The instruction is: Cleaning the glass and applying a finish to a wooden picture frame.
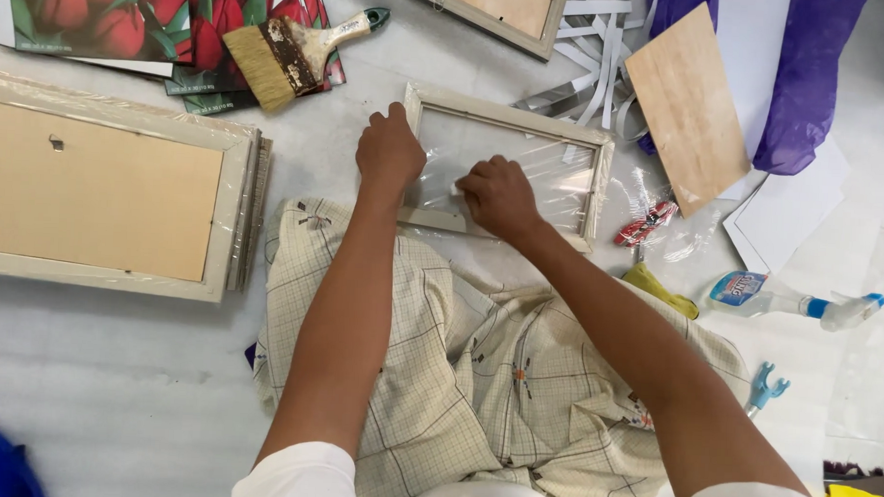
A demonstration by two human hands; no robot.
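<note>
Right hand [501, 195] closed on small white wad, against frame [510, 119] glass.

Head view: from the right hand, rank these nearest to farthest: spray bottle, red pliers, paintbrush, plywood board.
From the right hand:
1. Red pliers, just right of the frame.
2. Plywood board, upper right.
3. Paintbrush, upper left, on the tulip prints.
4. Spray bottle, far right.
</note>
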